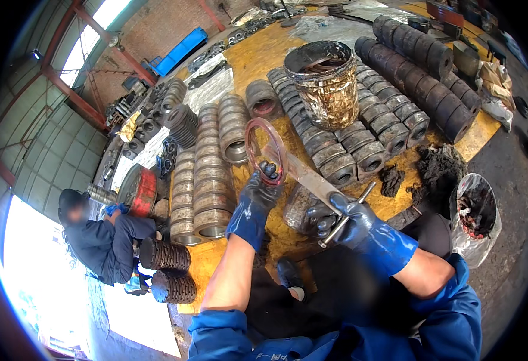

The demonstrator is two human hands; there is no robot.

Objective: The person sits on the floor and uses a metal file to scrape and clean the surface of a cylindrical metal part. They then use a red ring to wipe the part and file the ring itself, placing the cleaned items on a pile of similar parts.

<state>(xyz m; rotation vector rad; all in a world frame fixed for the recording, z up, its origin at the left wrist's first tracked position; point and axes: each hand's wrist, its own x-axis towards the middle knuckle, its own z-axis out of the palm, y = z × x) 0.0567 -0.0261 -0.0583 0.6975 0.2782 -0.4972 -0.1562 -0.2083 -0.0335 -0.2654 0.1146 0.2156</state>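
Note:
My left hand (255,201), in a blue rubber glove with dark, wet fingers, is closed on a thin reddish ring (251,139), held up with its opening facing me. A flat grey metal bar (309,180) runs from the ring down to my right hand (351,222), gloved alike. Its far end lies across or behind the ring; I cannot tell whether they touch. My right fingers wrap round the bar's near end, and a thin metal rod (340,227) crosses there. Below the bar is a dark steel cylinder (300,210), partly hidden by my right hand.
Rows of steel rings (213,198) lie left and ahead. A grimy bucket (330,99) stands on more rows. Dark rollers (417,84) are stacked far right. An open bag of dark scraps (476,210) sits at right. Another person (101,240) sits at left by a red drum (137,189).

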